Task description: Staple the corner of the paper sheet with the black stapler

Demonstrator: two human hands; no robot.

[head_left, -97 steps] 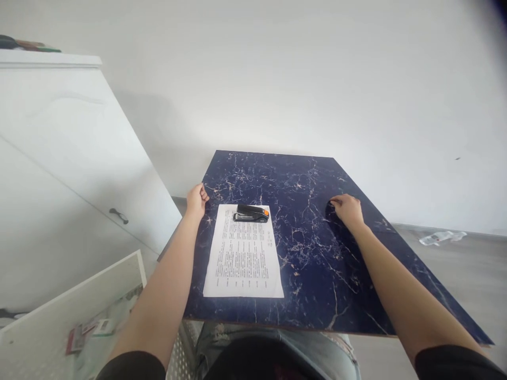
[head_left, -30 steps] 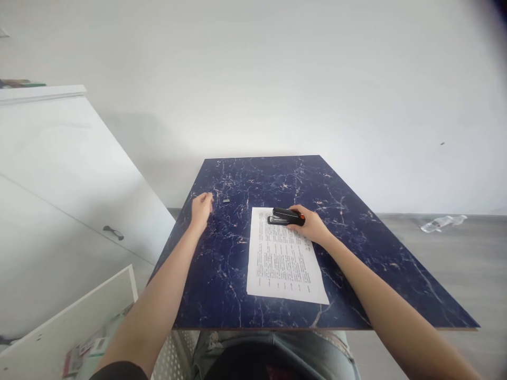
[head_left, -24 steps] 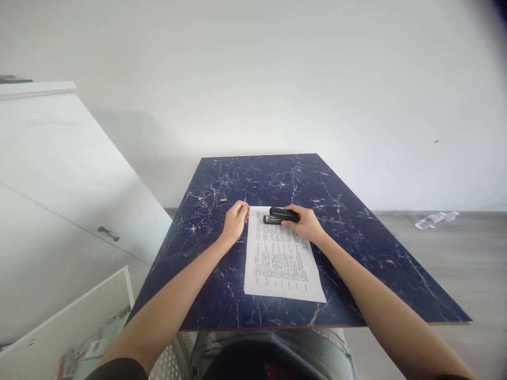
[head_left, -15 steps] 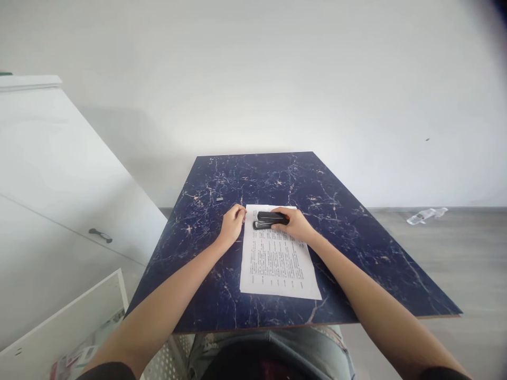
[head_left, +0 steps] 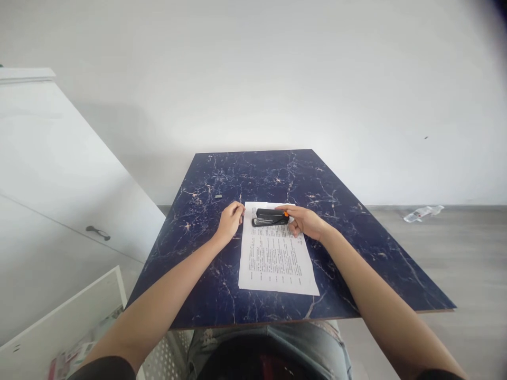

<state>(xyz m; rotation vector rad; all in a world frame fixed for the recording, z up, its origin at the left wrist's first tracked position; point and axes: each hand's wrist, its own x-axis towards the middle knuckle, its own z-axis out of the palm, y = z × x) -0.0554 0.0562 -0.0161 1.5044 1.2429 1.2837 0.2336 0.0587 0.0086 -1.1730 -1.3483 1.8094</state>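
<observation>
A black stapler [head_left: 269, 217] with an orange part at its right end lies across the upper part of a printed sheet of paper [head_left: 273, 258]. At that right end is my right hand [head_left: 307, 222], its fingers apart. The index finger reaches along the orange part and the other fingers curl over the paper, no longer wrapped round the stapler. My left hand [head_left: 230, 222] rests by the paper's upper left edge, fingers curled and pressed together. Whatever its fingertips pinch, if anything, is hidden.
A dark blue marble-patterned table [head_left: 190, 295] carries a small pale greenish block [head_left: 218, 196] beyond my left hand. White drawers [head_left: 71, 174] stand at the left, with an open drawer [head_left: 67, 311] below holding assorted items. A clear plastic bottle [head_left: 423, 214] lies on the floor at right.
My right hand has loosened its grip on the stapler and drawn back to the right, its fingers spreading. The stapler stays on the paper. My left hand is nearly unchanged.
</observation>
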